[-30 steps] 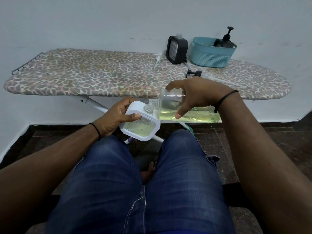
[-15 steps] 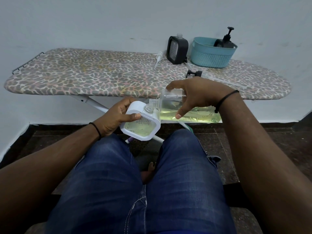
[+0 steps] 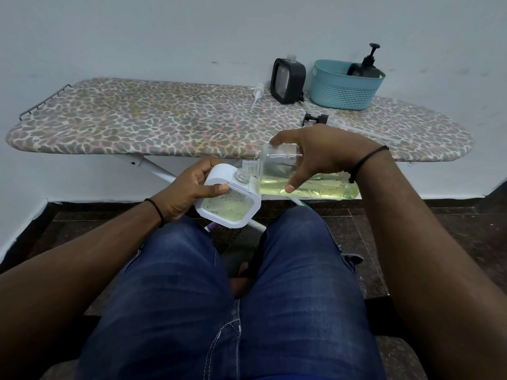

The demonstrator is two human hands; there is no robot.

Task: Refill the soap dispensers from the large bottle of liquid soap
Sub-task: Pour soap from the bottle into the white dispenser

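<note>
Nearest to the camera are the person's two legs in blue jeans, and above the knees both hands work in the air. The left hand grips the white soap dispenser: the thumb lies over its front face and the fingers curl behind the rounded top, so the body of the dispenser hangs to the right of the palm and a little below it. The dispenser is tilted, its clear threaded neck is open and points up and to the right, and pale yellow liquid shows through its window. The right hand grips the large bottle of liquid soap near its shoulder, with the forefinger over the upper edge and the thumb pressing the lower side. The bottle lies almost flat, its base reaching to the right under the wrist, and its threaded mouth sits just beside the neck of the dispenser; I cannot tell if they touch. Yellow soap fills the lower half of the bottle. Behind the hands stands an ironing board with a leopard pattern cover. On it lie a black pump head near the right hand and a white pump head further back. At the far edge stand a black dispenser and a teal basket which holds another black pump bottle, against the pale wall.
</note>
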